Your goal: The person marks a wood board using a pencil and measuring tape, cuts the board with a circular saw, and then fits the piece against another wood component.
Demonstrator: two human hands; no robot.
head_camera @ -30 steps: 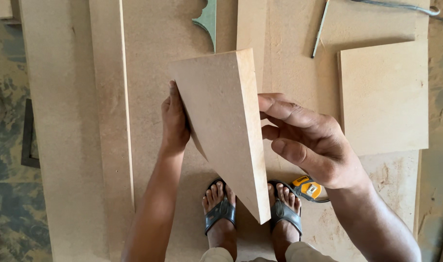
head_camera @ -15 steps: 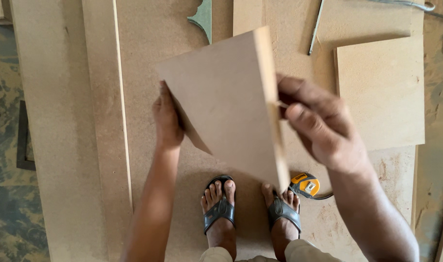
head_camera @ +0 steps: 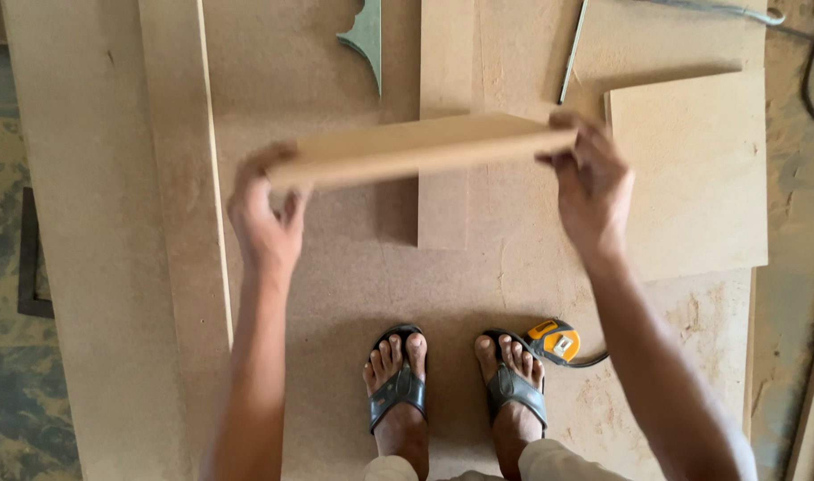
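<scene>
I hold a flat tan fibreboard panel [head_camera: 416, 147] out in front of me, turned almost edge-on so its long thin edge faces the camera. My left hand [head_camera: 266, 214] grips its left end and my right hand [head_camera: 589, 183] grips its right end. The panel hangs level above large fibreboard sheets [head_camera: 353, 267] lying on the floor. My feet in dark sandals [head_camera: 398, 383] stand on the sheets below it.
A yellow and black tape measure [head_camera: 554, 341] lies by my right foot. A square board [head_camera: 692, 178] rests to the right, a narrow strip [head_camera: 171, 178] to the left. A green curved cut-out [head_camera: 367, 36] and a thin metal rod [head_camera: 572, 49] lie at the top.
The panel has swung from a tilted, face-on pose to nearly level and edge-on. Both hands have moved apart to its two ends.
</scene>
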